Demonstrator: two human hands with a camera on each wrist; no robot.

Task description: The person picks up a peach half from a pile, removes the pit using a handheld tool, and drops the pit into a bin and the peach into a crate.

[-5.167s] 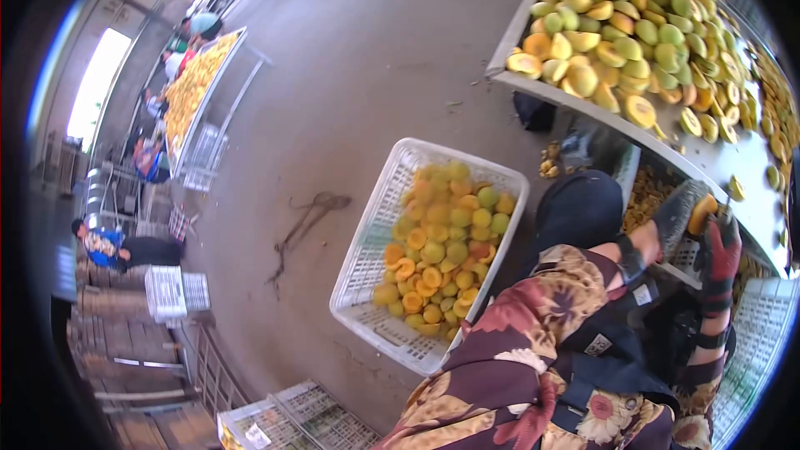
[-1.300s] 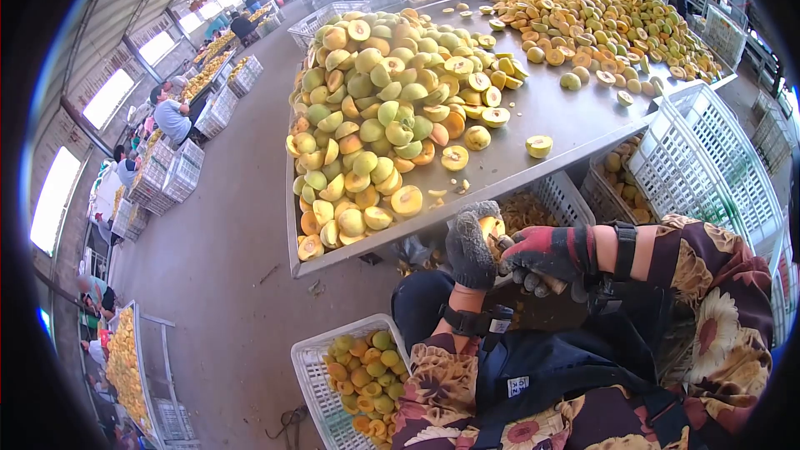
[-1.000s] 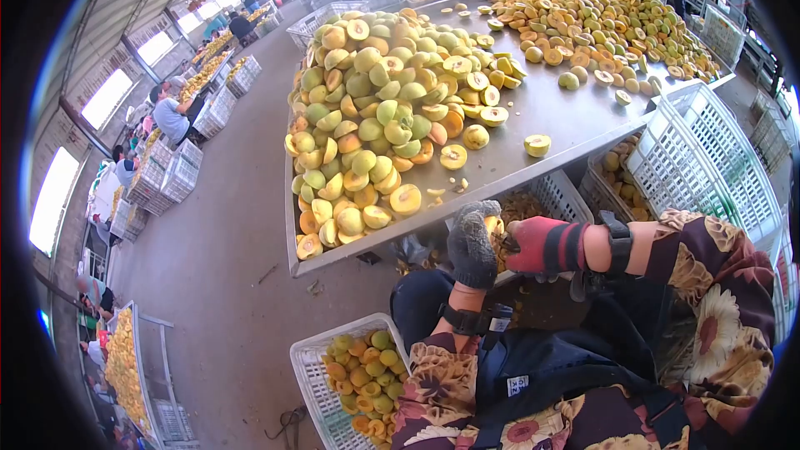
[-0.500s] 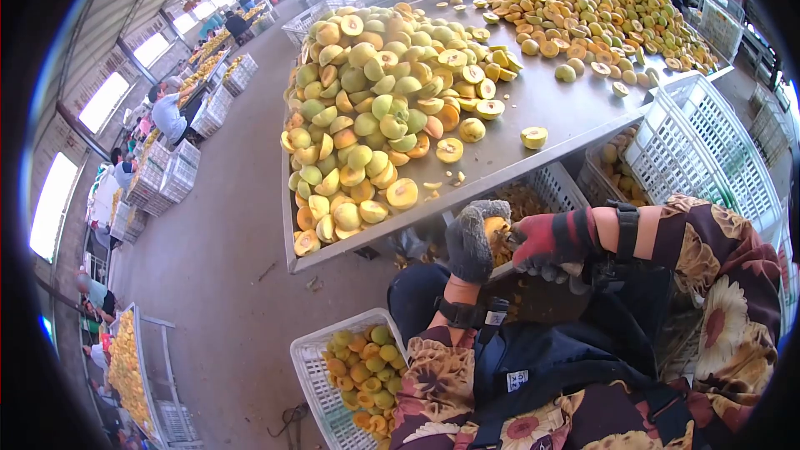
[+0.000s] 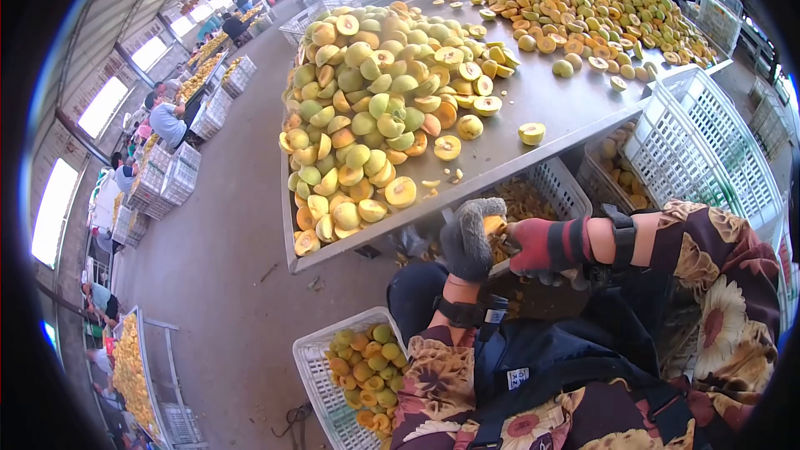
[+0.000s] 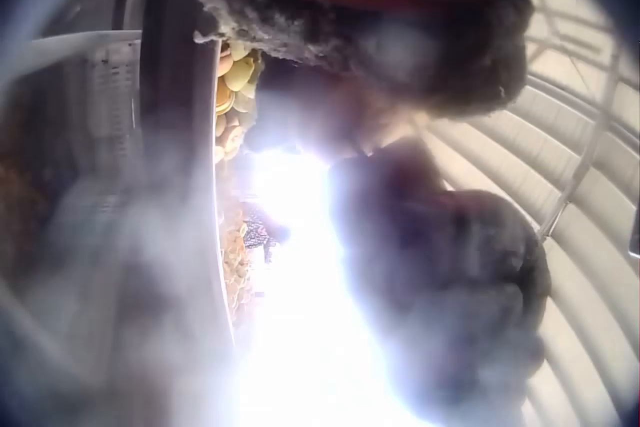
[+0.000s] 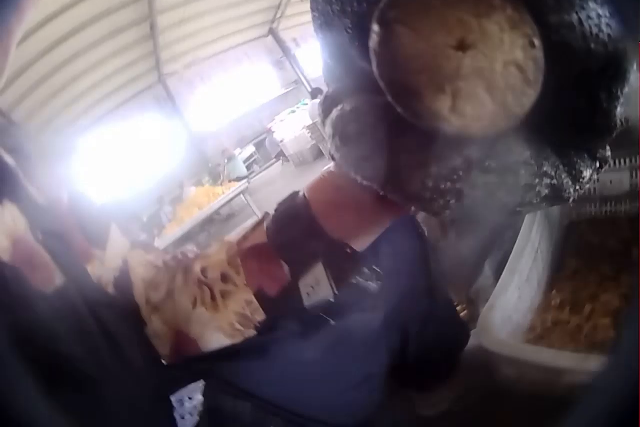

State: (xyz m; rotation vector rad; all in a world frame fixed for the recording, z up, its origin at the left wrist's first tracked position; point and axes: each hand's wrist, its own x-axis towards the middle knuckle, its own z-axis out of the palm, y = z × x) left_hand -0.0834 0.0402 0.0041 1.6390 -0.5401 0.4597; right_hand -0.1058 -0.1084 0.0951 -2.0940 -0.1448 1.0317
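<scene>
My left hand (image 5: 468,242), in a dark grey knit glove, holds a cut peach half (image 5: 495,223) just off the table's front edge. Close against that fruit works my right hand (image 5: 546,250), in a red and black glove. It grips a tool whose round wooden handle end (image 7: 460,52) faces the right wrist camera; the tool's working end is hidden between the hands. Below both hands sits a crate (image 5: 567,192) of fruit scraps (image 5: 521,197). The left wrist view shows dark gloved fingers (image 6: 440,247) against strong glare.
A metal table (image 5: 492,150) bears a big pile of peach halves (image 5: 367,117) and a second heap (image 5: 617,17) further back. A white crate (image 5: 312,367) of peaches stands at lower left. Tall white crates (image 5: 683,142) lean at the right. Other people work in the background.
Since the oldest frame, the head view has swung from the floor crate to the table. Over the last second my right hand has twisted at the fruit; its wooden handle has gone from the head view.
</scene>
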